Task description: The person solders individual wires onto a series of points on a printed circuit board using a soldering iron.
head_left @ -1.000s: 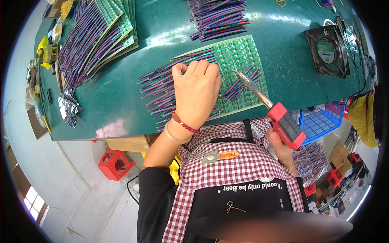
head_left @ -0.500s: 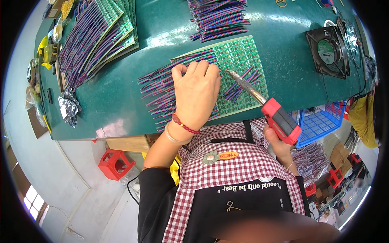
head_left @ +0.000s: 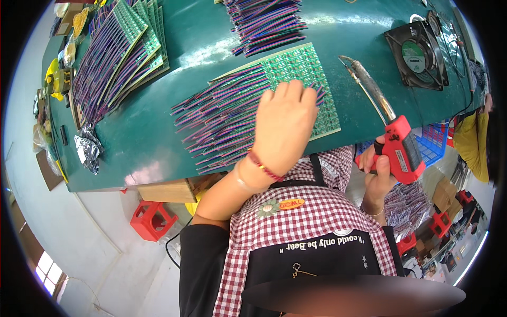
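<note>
My left hand [head_left: 288,124] lies over the green circuit board panel [head_left: 326,119], its fingers curled down onto a small bunch of loose wires [head_left: 319,94]. The wire ends poke out past the knuckles; the fingertips are hidden. Rows of purple, black and pink wires [head_left: 222,116] run leftward off the panel's left side. In my right hand [head_left: 377,171] is a red and black soldering gun [head_left: 404,150], held off the table's front edge. Its long metal tip and thin feed tube point up and left, beyond the panel's right edge and apart from the board.
A thick bundle of wires [head_left: 266,26] lies behind the panel. Wired boards [head_left: 113,63] are stacked at far left, with crumpled foil [head_left: 88,148] nearer. A black fan [head_left: 417,55] stands at right. Below the table edge are a blue basket [head_left: 432,145] and a red stool [head_left: 153,219].
My left hand has moved right, from the wire rows to the loose wires on the panel. My right hand has drawn the soldering gun away from the board, rightward, its tip now steeper.
</note>
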`<state>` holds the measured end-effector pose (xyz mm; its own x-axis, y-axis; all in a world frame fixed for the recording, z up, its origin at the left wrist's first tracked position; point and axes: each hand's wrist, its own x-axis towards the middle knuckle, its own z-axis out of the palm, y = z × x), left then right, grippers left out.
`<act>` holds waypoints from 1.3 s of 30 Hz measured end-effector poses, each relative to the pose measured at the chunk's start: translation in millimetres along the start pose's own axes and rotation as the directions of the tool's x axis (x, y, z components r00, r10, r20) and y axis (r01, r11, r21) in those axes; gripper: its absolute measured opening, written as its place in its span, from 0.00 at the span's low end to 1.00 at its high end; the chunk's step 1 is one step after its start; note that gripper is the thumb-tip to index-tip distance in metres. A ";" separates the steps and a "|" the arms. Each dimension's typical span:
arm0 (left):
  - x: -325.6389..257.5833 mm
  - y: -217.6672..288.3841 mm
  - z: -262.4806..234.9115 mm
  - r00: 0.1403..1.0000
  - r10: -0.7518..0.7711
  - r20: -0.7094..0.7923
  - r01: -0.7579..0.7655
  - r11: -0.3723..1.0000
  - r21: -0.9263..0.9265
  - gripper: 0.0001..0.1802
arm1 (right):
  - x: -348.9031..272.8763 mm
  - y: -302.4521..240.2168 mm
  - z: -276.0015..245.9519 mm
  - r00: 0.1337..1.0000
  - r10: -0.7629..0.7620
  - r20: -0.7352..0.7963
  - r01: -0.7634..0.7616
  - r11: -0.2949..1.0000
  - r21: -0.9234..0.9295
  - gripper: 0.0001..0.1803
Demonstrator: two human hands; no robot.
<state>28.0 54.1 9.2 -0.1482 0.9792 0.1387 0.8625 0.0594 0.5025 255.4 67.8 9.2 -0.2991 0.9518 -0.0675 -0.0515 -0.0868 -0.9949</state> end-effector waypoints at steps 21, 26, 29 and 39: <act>-29.2 -42.3 -20.7 0.996 -0.023 -0.091 0.028 0.998 0.051 0.07 | -22.1 12.0 -14.5 0.929 0.327 0.173 -0.340 0.939 0.055 0.25; -29.0 -44.9 -15.3 0.994 -0.042 -0.096 0.051 0.994 0.092 0.08 | -29.3 16.7 -15.3 0.912 0.340 0.228 -0.322 0.940 -0.112 0.14; -28.7 -46.9 -15.0 0.996 -0.032 -0.080 0.037 0.997 0.064 0.08 | -30.9 16.4 -10.6 0.907 0.354 0.227 -0.318 0.931 -0.181 0.12; -25.9 -47.6 -16.8 0.998 -0.041 -0.050 0.042 0.999 0.010 0.07 | -21.7 17.1 -8.7 0.908 0.232 0.349 -0.121 0.942 -0.313 0.20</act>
<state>-17.4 22.7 -4.0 -0.2079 0.9649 0.1606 0.8605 0.1023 0.4991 269.3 48.2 -7.0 -0.6163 0.7412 -0.2662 0.2858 -0.1045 -0.9526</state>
